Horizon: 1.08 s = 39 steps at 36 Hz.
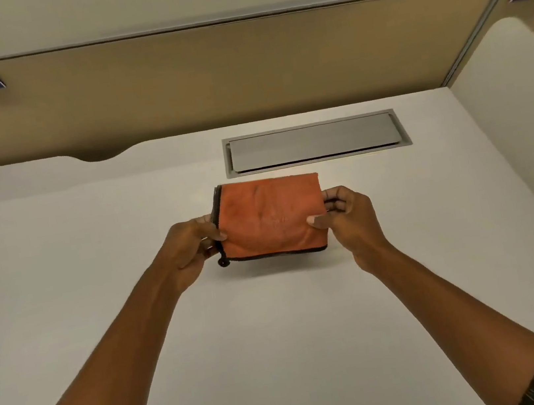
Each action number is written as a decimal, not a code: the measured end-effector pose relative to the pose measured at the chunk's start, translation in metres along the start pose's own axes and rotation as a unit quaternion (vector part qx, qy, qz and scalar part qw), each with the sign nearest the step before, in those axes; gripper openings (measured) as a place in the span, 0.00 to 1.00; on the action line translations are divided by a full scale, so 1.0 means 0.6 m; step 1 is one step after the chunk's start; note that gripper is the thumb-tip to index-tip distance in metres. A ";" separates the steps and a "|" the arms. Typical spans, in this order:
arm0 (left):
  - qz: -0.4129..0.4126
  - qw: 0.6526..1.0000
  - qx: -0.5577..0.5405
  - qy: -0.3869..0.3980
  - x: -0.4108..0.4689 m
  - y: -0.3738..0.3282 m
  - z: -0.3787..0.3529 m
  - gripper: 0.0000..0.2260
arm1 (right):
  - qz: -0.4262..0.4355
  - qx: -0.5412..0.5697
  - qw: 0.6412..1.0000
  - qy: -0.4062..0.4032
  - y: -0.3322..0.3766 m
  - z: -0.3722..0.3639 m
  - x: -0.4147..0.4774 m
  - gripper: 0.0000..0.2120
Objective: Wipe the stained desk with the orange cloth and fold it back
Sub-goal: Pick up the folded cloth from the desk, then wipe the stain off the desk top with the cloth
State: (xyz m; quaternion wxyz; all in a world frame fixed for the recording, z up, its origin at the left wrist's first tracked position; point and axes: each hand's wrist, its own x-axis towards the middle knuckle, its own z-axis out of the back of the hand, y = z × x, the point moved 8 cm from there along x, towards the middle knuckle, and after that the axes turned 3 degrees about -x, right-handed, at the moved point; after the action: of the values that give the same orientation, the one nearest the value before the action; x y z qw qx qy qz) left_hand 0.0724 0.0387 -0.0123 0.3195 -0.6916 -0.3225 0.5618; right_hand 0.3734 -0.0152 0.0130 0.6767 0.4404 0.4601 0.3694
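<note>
The orange cloth (269,217), edged in black and folded into a small rectangle, is held just above the white desk (276,322) near its middle. My left hand (192,244) pinches its left edge, thumb on top. My right hand (347,216) pinches its right edge the same way. A short black loop hangs from the cloth's lower left corner. No stain shows on the desk surface around the cloth.
A grey metal cable hatch (315,141) is set into the desk just behind the cloth. A tan partition panel (222,73) closes off the back, with white side dividers left and right. A curved cutout (99,155) sits at the desk's back edge.
</note>
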 end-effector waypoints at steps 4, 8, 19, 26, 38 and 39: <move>0.058 0.996 -0.016 0.063 -0.045 0.073 -0.069 0.13 | 0.046 -0.040 0.998 0.006 -0.008 0.079 -0.049 0.18; 0.083 0.994 0.002 0.069 -0.084 0.146 -0.133 0.10 | 0.063 -0.099 0.993 0.013 -0.024 0.147 -0.096 0.18; -0.169 0.969 0.181 -0.012 -0.211 0.196 -0.337 0.22 | 0.201 -0.354 0.913 -0.026 -0.020 0.211 -0.238 0.08; -0.084 0.995 -0.005 -0.051 -0.254 0.259 -0.409 0.14 | 0.216 -0.297 0.930 0.003 -0.072 0.195 -0.317 0.03; -0.026 0.996 -0.011 -0.081 -0.259 0.274 -0.435 0.06 | 0.339 -0.413 0.844 -0.044 -0.125 0.278 -0.403 0.28; -0.029 0.996 -0.011 -0.079 -0.258 0.275 -0.438 0.03 | 0.301 -0.406 0.861 -0.060 -0.133 0.289 -0.401 0.28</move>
State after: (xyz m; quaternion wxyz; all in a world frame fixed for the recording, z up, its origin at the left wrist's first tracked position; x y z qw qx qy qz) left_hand 0.3205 -0.2039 -0.0132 0.3013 -0.6393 -0.3725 0.6015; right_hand 0.4723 -0.3042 0.0426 0.6778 0.2646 0.0734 0.6821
